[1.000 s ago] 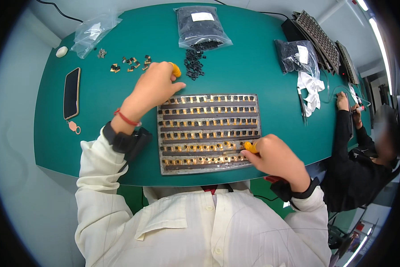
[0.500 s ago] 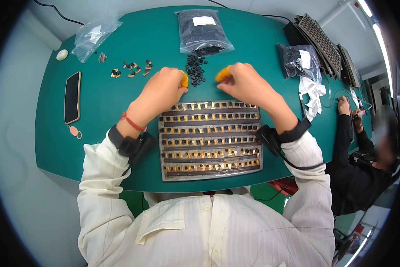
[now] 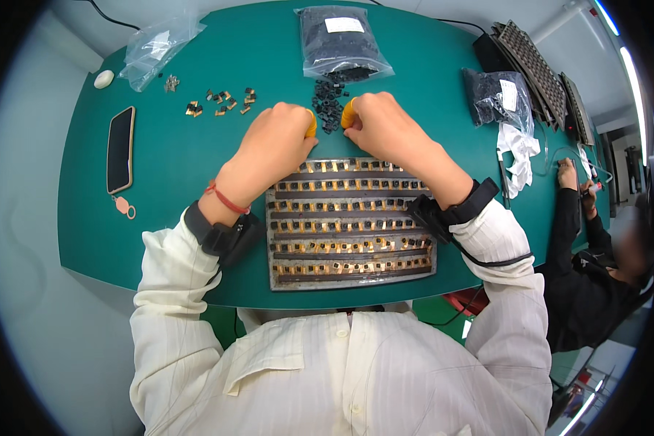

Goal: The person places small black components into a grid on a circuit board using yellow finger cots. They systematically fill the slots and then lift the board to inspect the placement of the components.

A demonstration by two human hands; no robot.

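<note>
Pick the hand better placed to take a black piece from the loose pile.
Right hand, narrowly, I'd judge. Both hands flank the pile, but the right fingers look very near its edge; the left hand seems slightly farther off. Whether either holds a piece is hidden.

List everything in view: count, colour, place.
Table: one, green, centre
Tray: one, grey, near table edge
Tray pieces: six rows, black and gold
Pile: many small parts, black, beyond tray
Parts bags: two, black contents, far centre and right
Thin bag: one, clear, far left
Loose pieces: several, black and gold, far left
Metallic bits: several, silver, far left
Round object: one, white, far left
Phone: one, black, left
Ring tag: one, pink, below phone
Cloth: one, white, right
Stacked trays: several, brown, far right
Co-worker: one, black clothing, right edge
Left hand: one, yellow finger cover, left of pile
Right hand: one, yellow finger cover, right of pile
</note>
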